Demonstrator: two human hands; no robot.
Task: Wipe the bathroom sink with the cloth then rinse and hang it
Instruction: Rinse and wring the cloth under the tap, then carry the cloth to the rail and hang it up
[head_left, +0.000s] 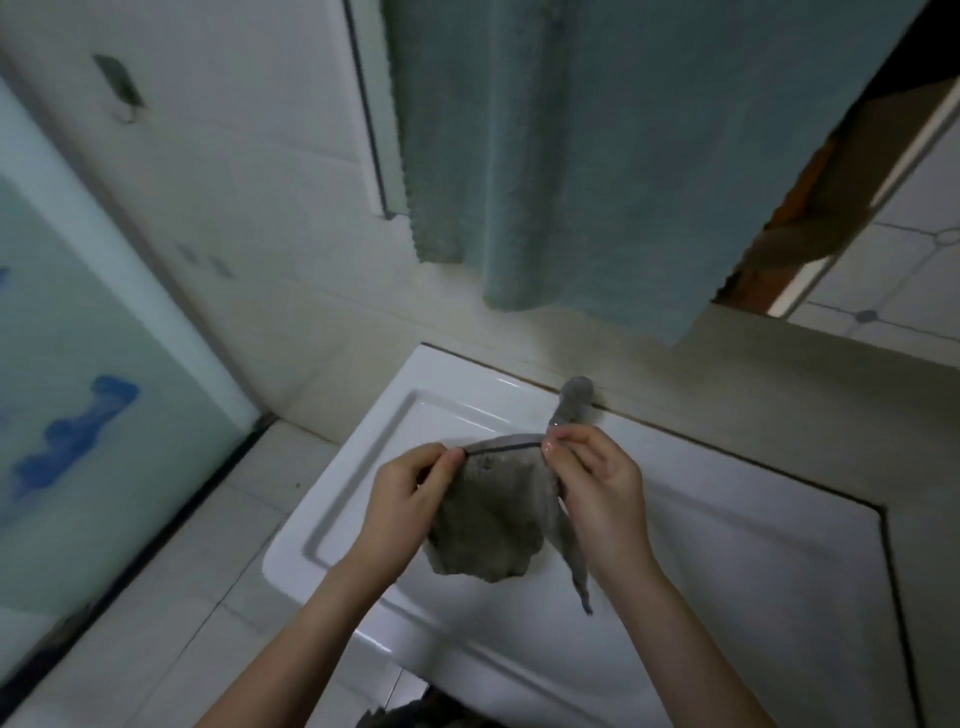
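Both forearms reach in from the bottom of the view, and the left hand (402, 501) and right hand (597, 486) each hold a narrow pinch grip on the top hem of the grey cloth (491, 525). The cloth hangs in the air between them, above the white sink (363, 467) and just in front of the tap (571, 400); one loose corner trails down below the right wrist. A green towel (597, 156) hangs on the wall above.

The cloth looks to be being spread out, probably for hanging, though I cannot tell whether it has been rinsed. To do this well, keep both pinches near the corners and draw the hem taut so the fabric falls flat. Gather the trailing corner first, or it will bunch and dry badly. Lift it clear of the tap before moving it.
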